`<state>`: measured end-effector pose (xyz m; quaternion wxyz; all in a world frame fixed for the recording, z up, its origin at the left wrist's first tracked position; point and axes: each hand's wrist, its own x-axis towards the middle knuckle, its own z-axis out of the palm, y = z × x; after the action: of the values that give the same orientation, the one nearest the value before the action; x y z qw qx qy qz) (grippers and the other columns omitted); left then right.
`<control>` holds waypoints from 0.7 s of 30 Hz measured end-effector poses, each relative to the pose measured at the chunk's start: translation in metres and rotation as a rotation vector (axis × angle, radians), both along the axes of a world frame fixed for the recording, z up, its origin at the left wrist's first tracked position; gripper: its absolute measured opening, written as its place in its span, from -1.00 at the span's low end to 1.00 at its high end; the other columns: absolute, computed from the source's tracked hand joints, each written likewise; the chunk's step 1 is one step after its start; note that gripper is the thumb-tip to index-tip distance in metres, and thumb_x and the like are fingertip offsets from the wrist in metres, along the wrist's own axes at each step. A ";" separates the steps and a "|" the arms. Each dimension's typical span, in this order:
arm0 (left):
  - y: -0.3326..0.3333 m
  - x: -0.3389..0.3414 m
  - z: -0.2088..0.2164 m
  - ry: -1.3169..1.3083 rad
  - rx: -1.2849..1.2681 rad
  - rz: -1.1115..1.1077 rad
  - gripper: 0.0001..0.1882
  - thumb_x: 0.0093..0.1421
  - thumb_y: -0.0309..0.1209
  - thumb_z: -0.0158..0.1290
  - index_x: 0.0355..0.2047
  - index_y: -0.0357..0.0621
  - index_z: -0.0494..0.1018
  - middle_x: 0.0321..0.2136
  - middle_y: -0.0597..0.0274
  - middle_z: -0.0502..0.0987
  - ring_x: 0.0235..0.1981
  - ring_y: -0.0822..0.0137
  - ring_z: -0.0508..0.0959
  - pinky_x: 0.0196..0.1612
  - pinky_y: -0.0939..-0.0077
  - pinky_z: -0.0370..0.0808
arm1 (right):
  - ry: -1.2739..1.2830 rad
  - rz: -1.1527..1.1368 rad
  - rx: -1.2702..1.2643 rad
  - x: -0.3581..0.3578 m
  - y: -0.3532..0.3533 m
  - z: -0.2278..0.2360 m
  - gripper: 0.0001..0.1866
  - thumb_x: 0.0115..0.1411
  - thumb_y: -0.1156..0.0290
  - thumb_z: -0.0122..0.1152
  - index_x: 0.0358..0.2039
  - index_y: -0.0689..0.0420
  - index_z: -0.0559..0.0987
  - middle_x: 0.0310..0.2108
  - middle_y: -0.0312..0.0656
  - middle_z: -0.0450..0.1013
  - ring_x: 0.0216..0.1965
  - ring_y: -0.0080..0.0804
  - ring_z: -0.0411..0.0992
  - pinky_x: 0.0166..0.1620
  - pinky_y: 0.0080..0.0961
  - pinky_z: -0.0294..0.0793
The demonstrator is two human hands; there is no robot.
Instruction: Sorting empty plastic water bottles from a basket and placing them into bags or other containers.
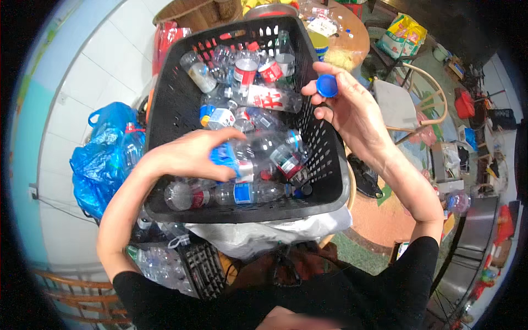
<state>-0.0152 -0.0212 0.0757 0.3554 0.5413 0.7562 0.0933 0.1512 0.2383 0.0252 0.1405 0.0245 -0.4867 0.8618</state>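
My left hand point(190, 153) is closed around a clear plastic bottle point(258, 147) with a blue label, above the near part of a black plastic basket point(247, 214). The bottle lies on its side, its uncapped-looking neck pointing right. Over the basket's right rim, my right hand point(357, 110) is raised, palm up, with a blue bottle cap point(326, 86) held at its fingers. Several bottles fill the basket, among them one with a white and red label point(269, 99) and, nearest me, one with a blue label point(247, 192).
A blue plastic bag point(99, 159) with bottles stands left of the basket. Below left, more bottles point(159, 264) lie beside a dark crate point(203, 269). A round wooden table point(352, 38) is at the far right, with a chair point(396, 102) nearer.
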 end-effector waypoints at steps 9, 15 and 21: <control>-0.038 0.028 0.019 -0.715 0.344 0.486 0.01 -0.11 0.06 0.25 0.22 -0.43 0.25 0.04 -0.07 0.47 -0.01 0.21 0.55 0.07 0.36 0.48 | 0.019 0.038 -0.047 -0.004 -0.046 0.019 -0.52 0.39 0.13 0.03 0.21 0.12 0.35 -0.02 -0.20 0.48 -0.02 -0.52 0.44 -0.02 -0.51 0.49; -0.048 0.041 0.021 -0.934 0.326 0.523 0.00 -0.10 -0.02 0.25 0.23 -0.46 0.20 -0.20 -0.11 0.53 -0.36 0.05 0.65 -0.32 0.24 0.67 | 0.177 -0.014 0.245 0.005 -0.065 0.019 -0.53 0.39 0.24 0.05 0.25 0.13 0.36 0.04 -0.21 0.46 0.06 -0.55 0.37 0.06 -0.54 0.39; -0.054 0.050 0.018 -0.706 0.387 0.469 -0.08 -0.04 -0.02 0.21 0.23 -0.38 0.24 0.02 -0.05 0.48 0.06 0.21 0.51 0.13 0.32 0.44 | 0.195 -0.123 0.425 0.008 -0.067 0.019 -0.62 0.40 0.30 0.04 0.15 0.18 0.44 -0.01 -0.21 0.48 -0.03 -0.54 0.41 0.01 -0.54 0.42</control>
<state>0.0344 -0.0753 0.0940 0.4529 0.3474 0.6596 0.4890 0.1590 0.1709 0.0438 0.2307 0.1068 -0.6417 0.7236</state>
